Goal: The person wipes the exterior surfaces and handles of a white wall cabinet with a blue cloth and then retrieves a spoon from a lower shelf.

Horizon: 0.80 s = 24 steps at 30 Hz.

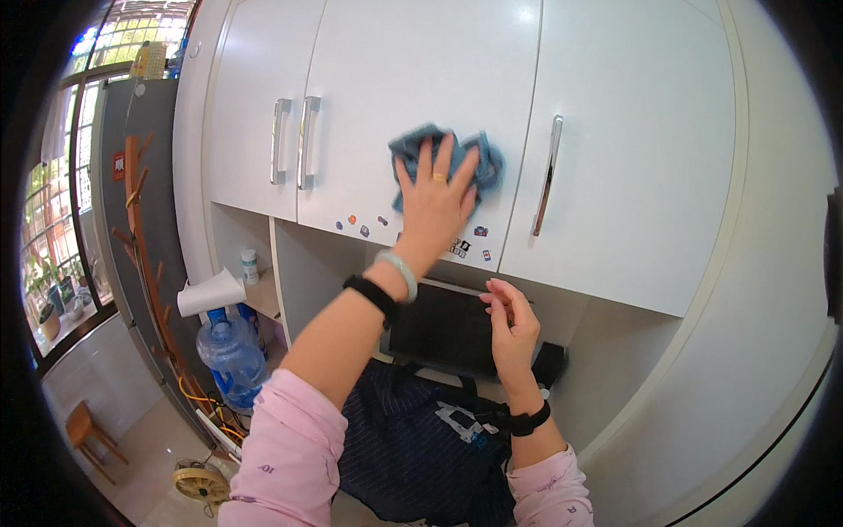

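My left hand (436, 197) presses a crumpled blue cloth (489, 165) against a white cabinet door (421, 72), fingers spread over it; the cloth looks slightly blurred. Small stickers (481, 232) dot the lower edge of this door, some of them hidden behind my left hand and wrist. Lower and to the right, my right hand (515, 323) is raised with loosely bent fingers and holds nothing. It is in front of a dark monitor-like screen (438, 329) in the recess under the doors.
Metal handles (308, 141) (548, 174) stick out from the doors. Below are a dark striped cloth item (402, 435), perhaps a garment, and a blue water jug (230, 356) with white paper (211, 293) above it. A wooden coat rack (135, 197) and a stool (91, 431) stand left.
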Available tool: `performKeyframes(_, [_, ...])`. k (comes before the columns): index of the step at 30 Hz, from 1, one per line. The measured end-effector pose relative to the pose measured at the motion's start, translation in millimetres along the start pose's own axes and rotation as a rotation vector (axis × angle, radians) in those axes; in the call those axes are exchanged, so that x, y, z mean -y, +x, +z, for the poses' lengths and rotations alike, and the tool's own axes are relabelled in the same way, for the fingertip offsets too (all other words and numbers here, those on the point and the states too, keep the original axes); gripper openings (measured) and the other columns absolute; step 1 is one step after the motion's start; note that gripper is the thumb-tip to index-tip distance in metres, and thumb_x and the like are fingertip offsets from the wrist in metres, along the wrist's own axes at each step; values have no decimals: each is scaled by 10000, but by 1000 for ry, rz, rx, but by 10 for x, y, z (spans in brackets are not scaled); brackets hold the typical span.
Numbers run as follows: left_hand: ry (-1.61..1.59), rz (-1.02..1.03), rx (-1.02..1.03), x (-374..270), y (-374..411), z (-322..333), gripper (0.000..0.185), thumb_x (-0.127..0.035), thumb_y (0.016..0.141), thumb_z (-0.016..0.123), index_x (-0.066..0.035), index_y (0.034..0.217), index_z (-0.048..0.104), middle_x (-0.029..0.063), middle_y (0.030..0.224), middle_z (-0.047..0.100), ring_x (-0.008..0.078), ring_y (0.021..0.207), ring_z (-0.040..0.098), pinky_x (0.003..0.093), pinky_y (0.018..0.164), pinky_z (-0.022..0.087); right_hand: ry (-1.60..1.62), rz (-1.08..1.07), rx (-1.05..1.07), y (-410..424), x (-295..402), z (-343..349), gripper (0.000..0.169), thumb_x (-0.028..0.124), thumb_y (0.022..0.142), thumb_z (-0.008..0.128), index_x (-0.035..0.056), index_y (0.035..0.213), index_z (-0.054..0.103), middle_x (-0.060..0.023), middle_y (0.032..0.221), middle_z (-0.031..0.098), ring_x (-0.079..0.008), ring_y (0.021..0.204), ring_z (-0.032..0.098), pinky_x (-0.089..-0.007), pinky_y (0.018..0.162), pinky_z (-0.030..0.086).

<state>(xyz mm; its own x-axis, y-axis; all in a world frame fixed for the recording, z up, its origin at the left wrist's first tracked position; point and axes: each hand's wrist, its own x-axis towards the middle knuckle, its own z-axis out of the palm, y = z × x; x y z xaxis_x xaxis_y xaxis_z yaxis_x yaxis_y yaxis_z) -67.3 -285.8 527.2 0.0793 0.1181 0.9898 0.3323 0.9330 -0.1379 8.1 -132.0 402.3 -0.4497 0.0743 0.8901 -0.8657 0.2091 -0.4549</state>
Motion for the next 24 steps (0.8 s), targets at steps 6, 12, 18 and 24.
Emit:
performKeyframes(6, [149,10,-105,722,1024,84,577,-280,898,570,-163,1430,380,177,1437,385,378,1296,377,670,1059,193,-8,3,43,70,76,163,238,-20,929,519,-6,1149,608,-129,1057,662,-191,939,674,-281,743,530])
performKeyframes(12, [189,33,-67,948,1543,58,527,-230,954,525,-403,1425,365,143,1508,303,429,1265,394,693,991,288,-1,-9,1,209,49,355,220,-19,933,520,-21,1134,610,-142,1023,674,-200,888,688,-282,759,532])
performKeyframes(18, [95,212,-28,982,1173,-10,426,-282,905,570,-332,1326,532,117,1484,348,448,1244,393,692,966,289,84,14,-19,315,100,767,219,-23,942,500,-20,1137,601,-103,1046,666,-160,905,660,-248,745,512])
performKeyframes(24, [-39,282,93,1011,384,-172,492,-336,842,642,-331,1323,538,118,1507,294,450,1237,363,700,989,246,83,-25,-60,349,175,1148,214,-16,944,495,-22,1129,602,-98,1047,667,-155,894,657,-253,755,509])
